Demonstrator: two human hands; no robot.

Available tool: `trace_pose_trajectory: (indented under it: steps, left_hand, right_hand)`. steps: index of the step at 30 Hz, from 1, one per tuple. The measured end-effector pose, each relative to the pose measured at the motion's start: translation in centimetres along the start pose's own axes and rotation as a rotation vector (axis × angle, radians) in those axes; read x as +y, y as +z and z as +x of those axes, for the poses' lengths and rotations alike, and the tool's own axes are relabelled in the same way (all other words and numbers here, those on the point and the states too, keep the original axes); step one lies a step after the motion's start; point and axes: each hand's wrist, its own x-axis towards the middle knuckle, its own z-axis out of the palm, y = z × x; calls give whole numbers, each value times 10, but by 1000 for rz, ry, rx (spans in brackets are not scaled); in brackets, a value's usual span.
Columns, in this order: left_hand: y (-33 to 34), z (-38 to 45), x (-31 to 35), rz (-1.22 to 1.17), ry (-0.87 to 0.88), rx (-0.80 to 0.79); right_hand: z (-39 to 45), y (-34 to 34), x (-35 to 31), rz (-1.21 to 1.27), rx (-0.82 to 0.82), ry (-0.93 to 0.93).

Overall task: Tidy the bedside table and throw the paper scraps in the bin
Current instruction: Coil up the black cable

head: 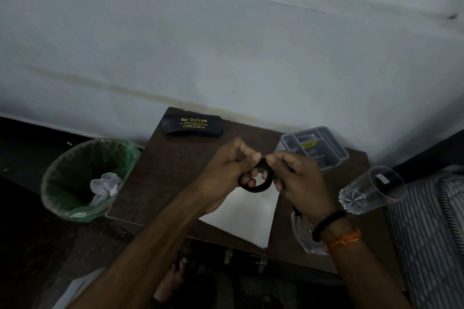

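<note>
Nearest, a glass dish (302,236) sits on the table (155,183) edge, partly under the right wrist. Beside it lies a white sheet (241,218) of paper. Above the sheet both hands meet on a black ring (256,187): the left hand (223,170) curls its fingers round the ring's near side, the right hand (298,178) pinches its top between thumb and forefinger. To the right stands a clear tumbler (371,189). Further back is a grey tray (315,147) with compartments, and by the wall a black case (192,126) lettered "Sai Opticals". Left of the table, on the floor, a bin (82,180) with a green liner holds crumpled paper (104,187).
</note>
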Motion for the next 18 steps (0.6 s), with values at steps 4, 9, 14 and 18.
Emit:
trace_pose_trajectory:
  steps: [4,9,14,18]
  left_hand:
    - [-3,0,1,-34,-71,-75]
    - [-3,1,1,-26,-132,-116]
    - [-4,-1,1,-1,-139,-136]
    - [-1,-1,-2,12,-112,-130]
  right_hand:
    - [-2,-6,0,-316,15,-165]
    - [0,-11,9,-584,68,-331]
    - [-1,-19,9,-464,-41,-206]
    - [-2,-17,4,-181,-202,-7]
